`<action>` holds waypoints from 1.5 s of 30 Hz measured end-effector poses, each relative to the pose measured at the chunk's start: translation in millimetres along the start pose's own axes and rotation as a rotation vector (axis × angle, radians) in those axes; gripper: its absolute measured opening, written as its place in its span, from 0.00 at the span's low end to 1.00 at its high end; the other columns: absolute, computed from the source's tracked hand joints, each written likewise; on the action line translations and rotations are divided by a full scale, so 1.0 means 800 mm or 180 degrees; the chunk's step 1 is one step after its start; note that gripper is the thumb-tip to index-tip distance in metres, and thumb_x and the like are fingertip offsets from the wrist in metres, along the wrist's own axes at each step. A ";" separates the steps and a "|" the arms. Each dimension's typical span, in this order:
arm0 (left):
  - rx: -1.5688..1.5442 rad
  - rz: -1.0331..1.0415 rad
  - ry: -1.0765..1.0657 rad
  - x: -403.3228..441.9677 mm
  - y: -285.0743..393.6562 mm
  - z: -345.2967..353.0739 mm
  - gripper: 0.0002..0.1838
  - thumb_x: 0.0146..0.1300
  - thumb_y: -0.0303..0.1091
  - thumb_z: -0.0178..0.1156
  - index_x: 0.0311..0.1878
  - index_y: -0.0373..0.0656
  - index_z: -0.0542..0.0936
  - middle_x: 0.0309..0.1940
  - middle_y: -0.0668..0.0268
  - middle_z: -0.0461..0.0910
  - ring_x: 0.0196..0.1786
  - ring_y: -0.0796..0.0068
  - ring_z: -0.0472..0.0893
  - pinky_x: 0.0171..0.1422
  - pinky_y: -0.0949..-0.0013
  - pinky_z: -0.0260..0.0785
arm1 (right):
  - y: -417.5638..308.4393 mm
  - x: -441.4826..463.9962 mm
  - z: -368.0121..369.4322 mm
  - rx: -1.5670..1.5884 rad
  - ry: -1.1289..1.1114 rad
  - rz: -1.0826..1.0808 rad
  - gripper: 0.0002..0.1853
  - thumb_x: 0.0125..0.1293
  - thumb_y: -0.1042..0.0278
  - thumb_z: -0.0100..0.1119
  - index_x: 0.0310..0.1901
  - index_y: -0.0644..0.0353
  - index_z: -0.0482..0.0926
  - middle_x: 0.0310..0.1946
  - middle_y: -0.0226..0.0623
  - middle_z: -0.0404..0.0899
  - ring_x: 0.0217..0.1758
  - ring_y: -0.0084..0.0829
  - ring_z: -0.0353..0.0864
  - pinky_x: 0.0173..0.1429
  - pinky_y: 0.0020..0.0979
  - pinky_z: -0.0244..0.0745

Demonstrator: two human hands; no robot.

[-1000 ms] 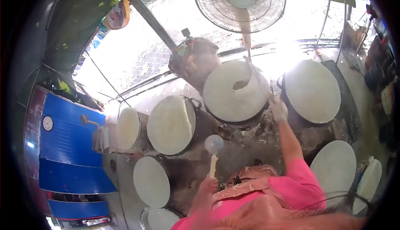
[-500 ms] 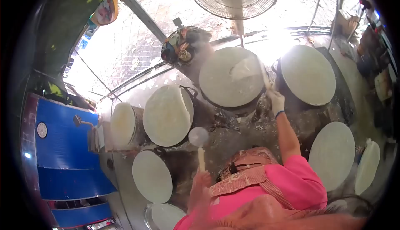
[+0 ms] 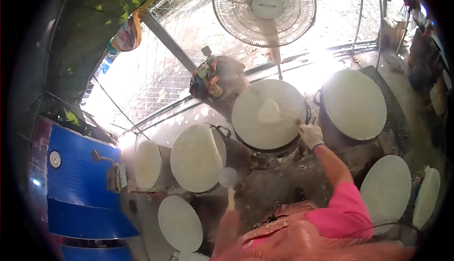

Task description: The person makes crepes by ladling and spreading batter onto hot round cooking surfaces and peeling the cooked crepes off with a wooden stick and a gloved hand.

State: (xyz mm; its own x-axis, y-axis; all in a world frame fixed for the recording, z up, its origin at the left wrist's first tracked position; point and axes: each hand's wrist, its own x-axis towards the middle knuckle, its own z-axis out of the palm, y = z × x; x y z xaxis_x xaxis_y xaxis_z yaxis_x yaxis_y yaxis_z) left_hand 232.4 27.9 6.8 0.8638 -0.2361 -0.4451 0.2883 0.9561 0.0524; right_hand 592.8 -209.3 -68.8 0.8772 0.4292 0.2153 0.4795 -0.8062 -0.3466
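Observation:
My right hand (image 3: 310, 135), with a blue band at the wrist, is closed round the handle of a pale tool that reaches over the centre round pan (image 3: 255, 133). The tool's far end lies near a pale rounded patch in the middle of that pan. Lower down, my left hand (image 3: 230, 218) grips the light handle of a ladle (image 3: 229, 177). The ladle's round bowl is raised beside the right edge of the left pan (image 3: 195, 159). Steam blurs parts of the centre pan and my left hand.
More pale round tops stand at the right (image 3: 355, 105), lower right (image 3: 387, 190), far left (image 3: 148, 165) and lower left (image 3: 179, 223). A fan (image 3: 267, 6) is beyond the centre pan. A basket of items (image 3: 215, 79) stands behind, left of centre. Blue panels (image 3: 85, 166) are at the left.
My right hand and its tool have swung inward over the centre pan; the pale patch there has changed shape. My left hand still holds the ladle, close to the left pan. The view has tilted.

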 end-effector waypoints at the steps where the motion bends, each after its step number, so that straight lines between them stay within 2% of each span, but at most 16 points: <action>1: -0.0036 -0.0055 -0.0202 0.000 0.005 -0.006 0.12 0.68 0.43 0.49 0.29 0.50 0.67 0.18 0.74 0.63 0.17 0.80 0.64 0.19 0.70 0.58 | 0.000 -0.007 -0.016 -0.0138 -0.0165 -0.0280 0.14 0.61 0.54 0.55 0.28 0.55 0.79 0.24 0.44 0.80 0.28 0.40 0.82 0.32 0.41 0.75; 3: -0.0024 -0.0107 -0.0365 -0.012 0.015 -0.031 0.12 0.68 0.44 0.49 0.29 0.50 0.68 0.19 0.74 0.64 0.17 0.80 0.64 0.19 0.69 0.59 | -0.003 -0.012 -0.072 -0.0460 -0.0669 -0.0548 0.13 0.61 0.53 0.56 0.28 0.54 0.79 0.22 0.43 0.78 0.26 0.41 0.81 0.30 0.43 0.74; 6: 0.0465 0.0374 0.0672 -0.010 0.022 -0.049 0.17 0.68 0.43 0.49 0.22 0.52 0.63 0.15 0.75 0.61 0.15 0.80 0.62 0.17 0.71 0.57 | 0.032 -0.032 -0.041 -0.0078 0.0166 0.0286 0.13 0.61 0.54 0.55 0.29 0.54 0.79 0.24 0.43 0.79 0.27 0.46 0.80 0.32 0.45 0.75; 8: 0.0993 0.0828 0.1207 0.040 0.032 0.012 0.18 0.66 0.38 0.50 0.19 0.53 0.60 0.12 0.77 0.56 0.11 0.82 0.57 0.13 0.74 0.51 | 0.019 -0.060 -0.044 -0.0086 -0.0129 -0.0154 0.13 0.64 0.55 0.52 0.30 0.53 0.79 0.25 0.44 0.79 0.28 0.46 0.80 0.35 0.45 0.75; 11: 0.1638 0.1479 0.0969 0.090 0.038 0.062 0.10 0.61 0.30 0.54 0.37 0.51 0.62 0.14 0.77 0.58 0.13 0.84 0.59 0.15 0.77 0.52 | 0.031 -0.081 -0.054 -0.0299 -0.0219 -0.0025 0.12 0.64 0.55 0.53 0.31 0.53 0.79 0.25 0.45 0.79 0.28 0.47 0.80 0.35 0.45 0.75; 14: 0.1508 0.1619 0.1206 0.126 0.027 0.107 0.18 0.58 0.22 0.51 0.49 0.54 0.61 0.20 0.73 0.61 0.15 0.85 0.61 0.15 0.79 0.51 | 0.042 -0.110 -0.051 -0.0398 0.0003 0.0525 0.11 0.61 0.54 0.56 0.33 0.52 0.78 0.26 0.46 0.78 0.29 0.48 0.80 0.34 0.46 0.75; 19: 0.1589 0.1511 0.1490 0.244 0.008 0.037 0.17 0.56 0.25 0.56 0.40 0.49 0.58 0.18 0.69 0.61 0.14 0.79 0.62 0.14 0.73 0.56 | -0.038 -0.186 -0.004 -0.0048 -0.0244 0.0241 0.12 0.63 0.52 0.56 0.38 0.49 0.81 0.28 0.47 0.79 0.31 0.49 0.80 0.36 0.44 0.74; 21: 0.1421 0.1799 0.0150 0.201 -0.004 0.021 0.18 0.59 0.27 0.55 0.49 0.50 0.60 0.19 0.70 0.61 0.13 0.80 0.62 0.14 0.74 0.55 | -0.056 -0.191 -0.011 0.0359 -0.0062 0.0163 0.11 0.63 0.53 0.57 0.41 0.47 0.82 0.28 0.45 0.79 0.31 0.48 0.79 0.36 0.44 0.73; 23: 0.1712 0.1844 0.0136 0.135 -0.026 0.007 0.13 0.62 0.30 0.54 0.47 0.52 0.63 0.17 0.73 0.59 0.13 0.83 0.60 0.13 0.76 0.52 | -0.059 -0.195 -0.031 0.0635 0.0177 -0.0124 0.12 0.63 0.55 0.58 0.45 0.45 0.82 0.27 0.44 0.78 0.31 0.47 0.79 0.35 0.42 0.73; 25: 0.1389 0.1136 0.1305 0.012 -0.043 0.077 0.05 0.65 0.36 0.54 0.39 0.54 0.67 0.14 0.77 0.56 0.13 0.86 0.58 0.13 0.80 0.49 | -0.070 -0.198 -0.045 0.0721 0.0334 -0.0648 0.14 0.63 0.58 0.58 0.50 0.45 0.81 0.26 0.42 0.77 0.30 0.46 0.78 0.35 0.41 0.73; 27: 0.0649 0.0853 0.0963 -0.024 -0.042 0.053 0.05 0.67 0.36 0.53 0.43 0.56 0.68 0.15 0.77 0.56 0.13 0.88 0.57 0.12 0.81 0.48 | -0.078 -0.219 -0.044 0.0135 -0.0287 -0.0684 0.20 0.61 0.62 0.61 0.56 0.45 0.78 0.28 0.43 0.79 0.30 0.44 0.79 0.35 0.37 0.74; 31: -0.0929 0.0253 0.0245 -0.063 -0.037 0.012 0.07 0.67 0.38 0.54 0.37 0.55 0.66 0.17 0.77 0.58 0.11 0.90 0.56 0.10 0.82 0.46 | -0.137 -0.221 -0.036 0.1506 0.0182 -0.0692 0.19 0.57 0.59 0.65 0.51 0.49 0.80 0.33 0.46 0.81 0.32 0.45 0.81 0.38 0.36 0.75; 33: -0.0921 0.0581 0.0324 -0.096 -0.043 0.028 0.07 0.67 0.37 0.54 0.36 0.53 0.66 0.17 0.77 0.58 0.11 0.89 0.55 0.09 0.82 0.46 | -0.185 -0.204 -0.049 0.1868 0.0077 -0.0733 0.19 0.55 0.56 0.66 0.47 0.52 0.81 0.35 0.47 0.81 0.34 0.45 0.82 0.39 0.36 0.76; 36: -0.1461 0.0517 -0.0010 -0.136 -0.072 -0.020 0.08 0.69 0.37 0.52 0.35 0.47 0.66 0.17 0.76 0.58 0.12 0.89 0.56 0.10 0.81 0.48 | -0.209 -0.164 -0.035 0.1086 -0.1217 -0.0808 0.17 0.54 0.54 0.66 0.42 0.55 0.81 0.33 0.47 0.82 0.34 0.47 0.82 0.41 0.39 0.76; 40: -0.2267 0.1132 -0.0010 -0.177 -0.158 -0.050 0.12 0.69 0.40 0.52 0.32 0.46 0.66 0.15 0.76 0.58 0.12 0.87 0.57 0.11 0.80 0.50 | -0.257 -0.097 0.022 -0.0290 -0.1649 -0.2421 0.17 0.52 0.55 0.65 0.41 0.52 0.79 0.33 0.42 0.80 0.37 0.43 0.81 0.46 0.41 0.74; 45: -0.3454 0.2383 0.0613 -0.206 -0.310 -0.038 0.17 0.70 0.44 0.50 0.28 0.44 0.65 0.13 0.75 0.58 0.12 0.86 0.58 0.12 0.79 0.52 | -0.350 -0.034 0.080 -0.0080 -0.1006 -0.4247 0.20 0.52 0.62 0.62 0.48 0.55 0.75 0.41 0.38 0.78 0.38 0.41 0.81 0.46 0.40 0.74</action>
State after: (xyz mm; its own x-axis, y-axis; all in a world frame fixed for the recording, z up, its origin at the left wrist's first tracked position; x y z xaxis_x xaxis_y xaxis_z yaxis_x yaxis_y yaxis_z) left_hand 5.9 -164.8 40.3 0.5707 0.3457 -0.7449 -0.7779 0.5180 -0.3557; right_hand 436.5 30.8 -36.1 -0.2756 0.9490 0.1528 0.9589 0.2825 -0.0251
